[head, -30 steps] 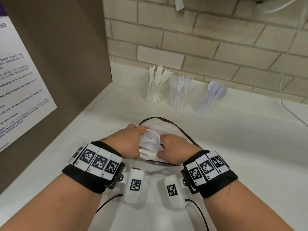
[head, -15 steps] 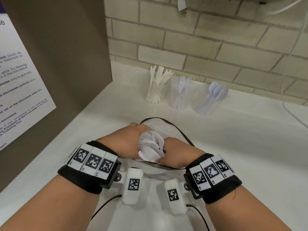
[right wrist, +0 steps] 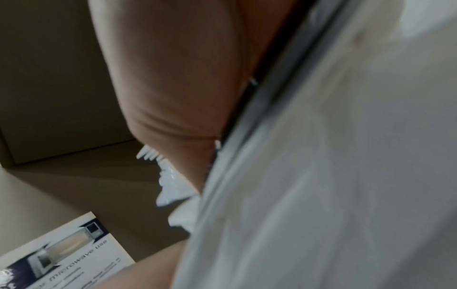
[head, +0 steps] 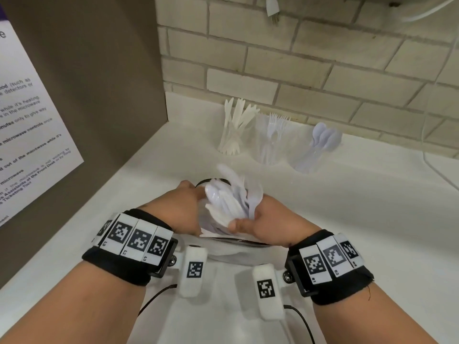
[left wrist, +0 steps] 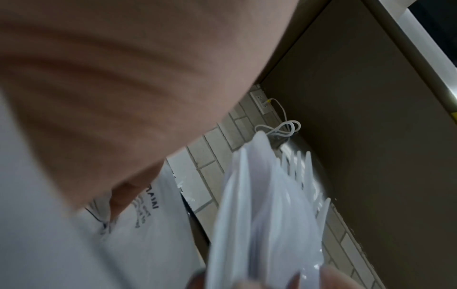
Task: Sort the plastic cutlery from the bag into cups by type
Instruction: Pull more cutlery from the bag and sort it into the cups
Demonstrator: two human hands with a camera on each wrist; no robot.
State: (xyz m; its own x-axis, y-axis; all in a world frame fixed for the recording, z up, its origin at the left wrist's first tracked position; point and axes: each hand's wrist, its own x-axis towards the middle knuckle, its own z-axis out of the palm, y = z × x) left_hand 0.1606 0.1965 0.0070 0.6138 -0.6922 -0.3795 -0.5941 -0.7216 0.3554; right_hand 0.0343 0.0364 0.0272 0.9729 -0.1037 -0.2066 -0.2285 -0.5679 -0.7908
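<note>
Over the bag (head: 223, 247), both hands (head: 270, 223) grip a cutlery bundle (head: 229, 201); only wrist views show fork tines (left wrist: 300, 166).

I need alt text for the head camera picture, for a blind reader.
Two hands, left hand and right hand, hold a bundle of white plastic cutlery above a bag. Behind stand three cups holding knives, forks and spoons.

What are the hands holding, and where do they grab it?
Right hand grips a bunch of white plastic cutlery near its lower end. Left hand holds the bag at its opening.
</note>
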